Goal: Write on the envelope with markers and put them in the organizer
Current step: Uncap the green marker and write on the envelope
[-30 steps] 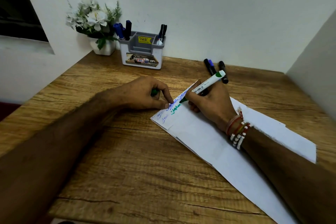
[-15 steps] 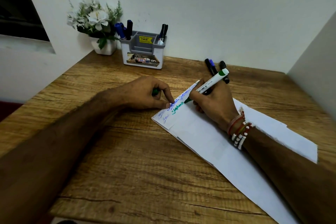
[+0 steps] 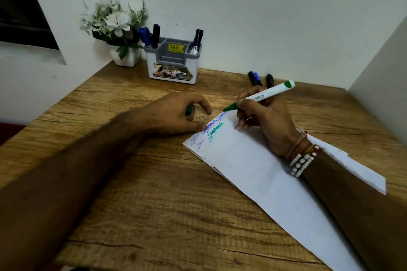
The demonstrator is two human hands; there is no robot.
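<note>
view: one, head-worn and wide-angle, straight edges bowing toward the borders
position: above and behind the right hand [image 3: 266, 123] and its grip on the green marker [image 3: 264, 94], on the person's side of the table [image 3: 154, 204]
facing: forward and down, the grip right of centre in the upper half
nearness: close, both forearms entering from the lower corners
beyond the grip: organizer [image 3: 174, 66] up-left, against the wall [image 3: 264, 17]
beside the grip: left hand [image 3: 176, 114] curled round a green cap [image 3: 188, 110] just left; envelope [image 3: 253, 160] beneath it, running off the lower right

My left hand [image 3: 176, 114] curls round a green cap [image 3: 188, 109], thumb out flat; right hand [image 3: 264, 121] (wrist low, forearm angled in) pinches the marker [image 3: 267, 92].
</note>
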